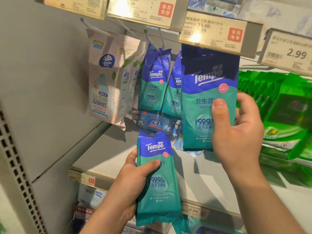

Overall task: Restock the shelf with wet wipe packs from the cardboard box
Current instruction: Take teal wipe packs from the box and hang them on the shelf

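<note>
Grey perforated upright [15, 166] at far left, grey back panel beside it. Pale pink Vinda packs [103, 85] hang on a peg at upper left. Next right, two blue-teal Tempo packs [154, 81] hang on the middle peg [152, 42]. Below them a blue Vinda pack [156, 123] lies flat on the grey shelf [104, 157].

My left hand [135, 179] grips a Tempo wet wipe pack [156, 183] low in front of the shelf edge, thumb across its front, fingers curled behind, pack upright with a slight tilt.

My right hand [236, 132] grips a second Tempo pack [207, 98] held higher, thumb on the front, fingers wrapped behind the right edge. Its top edge sits up under the price tag [212, 33] reading 15.90; can't tell if it's on the hook.

Green packs [278, 107] hang in a row at right, more green ones stacked below. Price tag 2.99 [287, 51] at upper right. Cardboard box not in view.
</note>
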The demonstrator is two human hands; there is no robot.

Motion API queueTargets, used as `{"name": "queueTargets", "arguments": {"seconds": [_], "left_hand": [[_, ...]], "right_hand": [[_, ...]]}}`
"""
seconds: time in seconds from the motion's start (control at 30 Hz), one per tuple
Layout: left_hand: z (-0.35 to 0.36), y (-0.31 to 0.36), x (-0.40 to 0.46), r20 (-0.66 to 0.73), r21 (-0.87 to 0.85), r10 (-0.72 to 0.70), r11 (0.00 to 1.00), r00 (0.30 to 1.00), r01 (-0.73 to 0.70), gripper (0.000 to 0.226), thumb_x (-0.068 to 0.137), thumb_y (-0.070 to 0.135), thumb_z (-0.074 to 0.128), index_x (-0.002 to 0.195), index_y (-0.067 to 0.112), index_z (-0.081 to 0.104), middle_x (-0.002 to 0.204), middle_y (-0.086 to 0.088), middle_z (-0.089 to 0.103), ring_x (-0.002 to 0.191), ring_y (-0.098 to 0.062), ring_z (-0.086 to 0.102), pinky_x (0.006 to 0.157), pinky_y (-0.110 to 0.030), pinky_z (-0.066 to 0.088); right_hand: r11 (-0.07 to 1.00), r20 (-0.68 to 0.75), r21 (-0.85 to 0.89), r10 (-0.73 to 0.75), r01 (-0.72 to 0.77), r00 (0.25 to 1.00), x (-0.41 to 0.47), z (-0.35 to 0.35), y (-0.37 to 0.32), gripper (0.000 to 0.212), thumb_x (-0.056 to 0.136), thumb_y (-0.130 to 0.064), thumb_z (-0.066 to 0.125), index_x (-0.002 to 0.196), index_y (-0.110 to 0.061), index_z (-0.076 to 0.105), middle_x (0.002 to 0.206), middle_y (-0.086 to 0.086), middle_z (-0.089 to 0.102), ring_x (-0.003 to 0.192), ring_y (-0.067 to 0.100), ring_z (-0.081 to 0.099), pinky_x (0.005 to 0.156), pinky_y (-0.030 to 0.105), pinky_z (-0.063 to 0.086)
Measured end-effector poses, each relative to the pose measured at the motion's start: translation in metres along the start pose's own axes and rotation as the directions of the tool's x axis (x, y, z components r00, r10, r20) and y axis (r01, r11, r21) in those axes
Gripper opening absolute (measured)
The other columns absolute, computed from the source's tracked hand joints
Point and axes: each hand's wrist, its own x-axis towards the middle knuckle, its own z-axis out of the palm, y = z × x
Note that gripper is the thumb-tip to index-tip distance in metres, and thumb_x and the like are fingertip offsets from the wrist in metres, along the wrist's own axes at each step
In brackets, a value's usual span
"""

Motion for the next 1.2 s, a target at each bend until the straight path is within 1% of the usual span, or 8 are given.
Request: {"name": "queueTargets", "arguments": {"seconds": [0.3, 0.4, 0.5, 0.63, 0.83, 0.97, 1.1, 1.2], "left_hand": [[-0.001, -0.002, 0.001, 0.016, 0.004, 0.009, 1.000, 1.000, -0.009, 0.045, 0.090, 0.001, 0.069, 0.128, 0.021, 0.057, 0.099, -0.019, 0.078, 0.077, -0.035, 0.076, 0.058, -0.038, 0.059], [-0.001, -0.002, 0.000, 0.015, 0.000, 0.009, 1.000, 1.000, -0.009, 0.045, 0.089, 0.000, 0.069, 0.127, 0.021, 0.057, 0.098, -0.019, 0.078, 0.074, -0.034, 0.076, 0.056, -0.037, 0.059], [-0.001, -0.001, -0.001, 0.010, -0.001, 0.011, 1.000, 1.000, -0.011, 0.046, 0.090, 0.000, 0.069, 0.128, 0.022, 0.057, 0.097, -0.019, 0.078, 0.072, -0.033, 0.076, 0.054, -0.036, 0.058], [0.000, -0.001, -0.002, 0.019, 0.004, 0.011, 1.000, 1.000, -0.011, 0.044, 0.090, 0.000, 0.069, 0.126, 0.022, 0.057, 0.097, -0.019, 0.078, 0.072, -0.032, 0.076, 0.055, -0.036, 0.059], [-0.001, -0.002, -0.002, 0.014, 0.018, 0.010, 1.000, 1.000, -0.011, 0.045, 0.090, 0.001, 0.070, 0.127, 0.022, 0.056, 0.098, -0.020, 0.078, 0.076, -0.034, 0.076, 0.060, -0.038, 0.060], [-0.002, -0.004, -0.003, 0.015, 0.030, 0.016, 0.999, 1.000, -0.017, 0.045, 0.089, 0.001, 0.070, 0.126, 0.022, 0.057, 0.099, -0.020, 0.078, 0.077, -0.035, 0.075, 0.063, -0.039, 0.060], [-0.003, -0.005, -0.006, 0.016, 0.038, 0.013, 0.999, 1.000, -0.014, 0.045, 0.090, 0.002, 0.070, 0.126, 0.024, 0.056, 0.099, -0.020, 0.078, 0.081, -0.037, 0.075, 0.068, -0.042, 0.061], [-0.004, -0.005, -0.008, 0.012, 0.036, 0.012, 0.999, 1.000, -0.012, 0.045, 0.090, 0.001, 0.070, 0.126, 0.023, 0.057, 0.099, -0.020, 0.078, 0.080, -0.036, 0.075, 0.065, -0.040, 0.061]], "right_hand": [[0.999, 0.012, -0.017, 0.031, -0.030, 0.999, 0.004, -0.001, -0.001, 0.022, 0.095, -0.046, 0.060, 0.109, -0.030, 0.061, 0.089, -0.033, 0.071, 0.078, -0.008, 0.067, 0.069, 0.017, 0.051], [0.999, 0.017, -0.019, 0.045, -0.045, 0.999, 0.002, -0.001, -0.004, 0.016, 0.094, -0.046, 0.060, 0.105, -0.035, 0.060, 0.090, -0.035, 0.070, 0.080, -0.007, 0.068, 0.071, 0.017, 0.052], [0.998, 0.021, -0.005, 0.058, -0.058, 0.998, 0.000, -0.001, -0.006, 0.024, 0.092, -0.051, 0.059, 0.107, -0.033, 0.061, 0.092, -0.031, 0.072, 0.082, -0.005, 0.069, 0.073, 0.021, 0.054], [0.997, 0.023, 0.017, 0.078, -0.078, 0.997, -0.003, -0.003, -0.007, 0.026, 0.089, -0.056, 0.059, 0.105, -0.036, 0.063, 0.095, -0.023, 0.075, 0.085, 0.002, 0.072, 0.076, 0.033, 0.058], [0.997, 0.034, -0.004, 0.082, -0.082, 0.996, 0.002, -0.005, -0.012, 0.031, 0.091, -0.055, 0.059, 0.106, -0.028, 0.065, 0.091, -0.019, 0.075, 0.078, 0.002, 0.069, 0.072, 0.034, 0.057], [0.995, 0.047, -0.023, 0.103, -0.102, 0.994, 0.010, -0.005, -0.015, 0.036, 0.091, -0.059, 0.060, 0.104, -0.026, 0.066, 0.094, -0.007, 0.076, 0.083, 0.017, 0.072, 0.079, 0.055, 0.059], [0.991, 0.070, -0.075, 0.112, -0.106, 0.991, 0.013, -0.006, -0.019, 0.032, 0.094, -0.056, 0.058, 0.104, -0.027, 0.068, 0.094, -0.016, 0.075, 0.084, 0.006, 0.070, 0.082, 0.044, 0.059], [0.990, 0.073, -0.109, 0.097, -0.089, 0.993, 0.010, -0.007, -0.018, 0.028, 0.096, -0.054, 0.055, 0.103, -0.029, 0.065, 0.091, -0.025, 0.072, 0.080, -0.003, 0.066, 0.076, 0.028, 0.053]]}}
